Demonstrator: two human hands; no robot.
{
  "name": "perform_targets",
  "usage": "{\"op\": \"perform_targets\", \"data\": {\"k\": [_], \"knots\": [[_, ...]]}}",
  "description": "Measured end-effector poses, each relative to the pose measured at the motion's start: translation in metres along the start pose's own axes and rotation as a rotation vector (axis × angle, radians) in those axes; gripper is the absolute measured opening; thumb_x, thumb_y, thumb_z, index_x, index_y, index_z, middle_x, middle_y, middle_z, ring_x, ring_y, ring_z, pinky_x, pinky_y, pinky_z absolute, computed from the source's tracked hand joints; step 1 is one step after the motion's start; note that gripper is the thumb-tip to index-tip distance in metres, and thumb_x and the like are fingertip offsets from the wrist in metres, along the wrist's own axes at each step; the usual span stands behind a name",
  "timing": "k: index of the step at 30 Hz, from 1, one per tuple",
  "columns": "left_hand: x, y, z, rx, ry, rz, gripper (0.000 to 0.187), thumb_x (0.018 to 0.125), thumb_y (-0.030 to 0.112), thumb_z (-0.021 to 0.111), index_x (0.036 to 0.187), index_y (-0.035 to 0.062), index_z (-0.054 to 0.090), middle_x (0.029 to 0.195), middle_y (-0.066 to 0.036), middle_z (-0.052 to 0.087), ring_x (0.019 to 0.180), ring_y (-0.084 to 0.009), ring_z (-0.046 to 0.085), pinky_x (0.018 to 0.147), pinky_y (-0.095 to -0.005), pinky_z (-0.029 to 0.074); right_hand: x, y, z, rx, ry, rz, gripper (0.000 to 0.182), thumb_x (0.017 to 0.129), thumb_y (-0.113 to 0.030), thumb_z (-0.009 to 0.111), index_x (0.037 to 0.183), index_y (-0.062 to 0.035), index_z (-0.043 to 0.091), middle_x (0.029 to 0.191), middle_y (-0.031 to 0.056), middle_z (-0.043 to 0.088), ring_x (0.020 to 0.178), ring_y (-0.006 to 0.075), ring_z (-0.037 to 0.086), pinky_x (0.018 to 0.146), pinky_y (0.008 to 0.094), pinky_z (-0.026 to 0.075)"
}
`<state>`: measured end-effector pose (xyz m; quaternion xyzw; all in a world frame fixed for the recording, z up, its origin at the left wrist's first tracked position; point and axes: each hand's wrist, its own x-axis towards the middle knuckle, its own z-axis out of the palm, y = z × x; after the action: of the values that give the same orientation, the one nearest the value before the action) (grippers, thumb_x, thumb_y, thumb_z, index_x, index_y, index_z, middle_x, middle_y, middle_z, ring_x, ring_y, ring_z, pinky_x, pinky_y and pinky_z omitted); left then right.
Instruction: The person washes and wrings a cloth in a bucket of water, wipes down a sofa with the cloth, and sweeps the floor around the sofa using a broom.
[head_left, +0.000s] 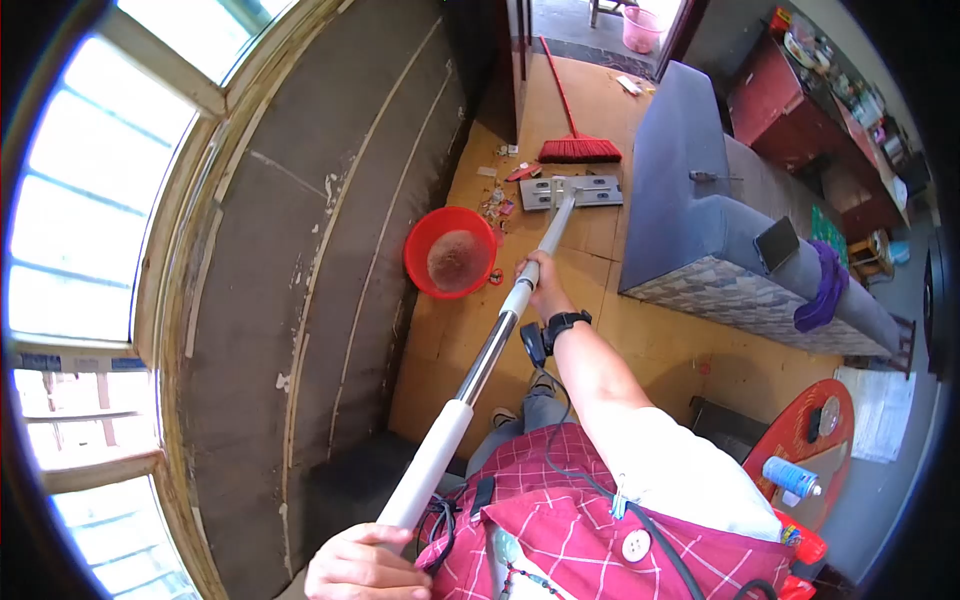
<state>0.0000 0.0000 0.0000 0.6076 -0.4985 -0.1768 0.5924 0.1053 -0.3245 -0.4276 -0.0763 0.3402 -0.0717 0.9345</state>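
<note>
A flat mop (488, 355) with a white and silver pole runs diagonally from the bottom of the view to its grey rectangular head (598, 191), which lies on the tan floor. Around the upper part of the pole, below the head, my right hand (543, 284) is wrapped, with a black band on the wrist. My left hand (368, 566) holds the near end of the pole at the bottom edge. Beyond the mop head lies a red broom (580, 150). Small litter (497, 206) is scattered left of the head, beside a red basin (451, 252) with brownish contents.
A blue-grey sofa (670, 215) stands on the right, with a purple cloth (824, 287) over it. The dark wall (330, 250) and windows are on the left. A doorway with a pink bucket (641, 30) lies ahead. A round red table (838, 440) is at lower right.
</note>
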Motion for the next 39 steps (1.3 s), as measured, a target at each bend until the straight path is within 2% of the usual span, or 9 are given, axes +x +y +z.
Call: {"op": "perform_targets", "data": {"k": [5,7,14,15,17,27,33,36,39], "knots": [[-0.070,0.028,-0.003,0.011,0.572,0.117,0.012,0.081,0.013,0.058,0.077,0.0020,0.061,0.053,-0.006,0.057,0.044,-0.0140,0.053,0.062,-0.0327,0.046,-0.074,0.048,0.024,-0.075,0.001,-0.048,0.007,0.078,-0.014,0.053,0.080,-0.0094,0.048,0.061,0.0057,0.051,0.054,0.0217,0.054,0.052,0.0350,0.049],[-0.113,0.051,-0.051,-0.090,0.289,0.222,0.014,0.075,-0.001,0.068,0.087,-0.0013,0.061,0.058,-0.008,0.064,0.049,-0.0164,0.062,0.061,-0.0299,0.052,-0.083,0.091,0.019,-0.091,-0.050,0.047,0.009,0.080,-0.016,0.054,0.079,-0.0094,0.048,0.063,0.0048,0.051,0.058,0.0209,0.055,0.055,0.0363,0.050],[-0.288,0.139,-0.089,-0.233,0.703,0.704,0.018,0.072,-0.014,0.055,0.072,0.0031,0.049,0.045,-0.005,0.054,0.030,-0.0131,0.047,0.035,-0.0206,0.041,-0.217,0.180,0.036,-0.118,0.064,0.289,0.009,0.085,-0.015,0.055,0.084,-0.0068,0.049,0.075,0.0084,0.056,0.073,0.0260,0.060,0.071,0.0419,0.054],[-0.224,0.143,-0.100,-0.302,0.433,0.594,0.021,0.077,-0.009,0.050,0.068,0.0084,0.043,0.043,-0.004,0.051,0.028,-0.0131,0.044,0.035,-0.0183,0.035,-0.230,0.191,0.029,-0.154,0.052,0.344,0.011,0.086,-0.016,0.055,0.086,-0.0062,0.050,0.079,0.0100,0.058,0.079,0.0277,0.062,0.073,0.0427,0.054],[-0.213,0.151,-0.088,-0.163,0.683,0.514,0.006,0.082,0.010,0.055,0.077,0.0069,0.056,0.051,0.002,0.047,0.042,-0.0083,0.044,0.055,-0.0252,0.038,-0.243,0.211,0.013,-0.158,-0.004,0.486,0.014,0.086,-0.018,0.056,0.090,-0.0050,0.050,0.088,0.0125,0.060,0.090,0.0299,0.063,0.078,0.0419,0.055],[-0.225,0.161,-0.113,-0.114,0.643,0.561,0.012,0.080,0.010,0.050,0.075,0.0043,0.059,0.058,-0.003,0.055,0.052,-0.0127,0.054,0.052,-0.0267,0.041,-0.249,0.298,0.008,-0.228,0.020,0.764,0.019,0.087,-0.024,0.057,0.095,-0.0069,0.053,0.090,0.0106,0.062,0.090,0.0269,0.062,0.080,0.0399,0.053],[-0.318,0.187,-0.133,0.007,0.694,0.287,0.013,0.080,0.002,0.057,0.073,0.0115,0.061,0.056,0.001,0.063,0.047,-0.0090,0.060,0.068,-0.0280,0.050,-0.226,0.287,-0.001,-0.310,0.068,0.801,0.013,0.084,-0.021,0.054,0.082,-0.0087,0.054,0.080,0.0089,0.061,0.081,0.0246,0.060,0.076,0.0401,0.053],[-0.315,0.169,-0.123,0.343,0.786,-0.201,0.018,0.083,0.015,0.048,0.090,0.0078,0.064,0.082,-0.013,0.065,0.074,-0.0264,0.067,0.093,-0.0484,0.041,-0.193,0.284,0.001,-0.398,0.083,0.799,0.015,0.079,-0.021,0.057,0.086,-0.0080,0.057,0.092,0.0115,0.064,0.091,0.0274,0.063,0.075,0.0398,0.056],[-0.302,0.177,-0.107,0.517,1.031,-0.748,0.035,0.075,0.021,0.048,0.093,-0.0021,0.067,0.095,-0.022,0.066,0.080,-0.0297,0.066,0.082,-0.0370,0.050,-0.187,0.293,-0.004,-0.403,0.040,0.839,0.014,0.078,-0.019,0.057,0.085,-0.0075,0.057,0.092,0.0110,0.064,0.092,0.0277,0.063,0.076,0.0397,0.056]]}}
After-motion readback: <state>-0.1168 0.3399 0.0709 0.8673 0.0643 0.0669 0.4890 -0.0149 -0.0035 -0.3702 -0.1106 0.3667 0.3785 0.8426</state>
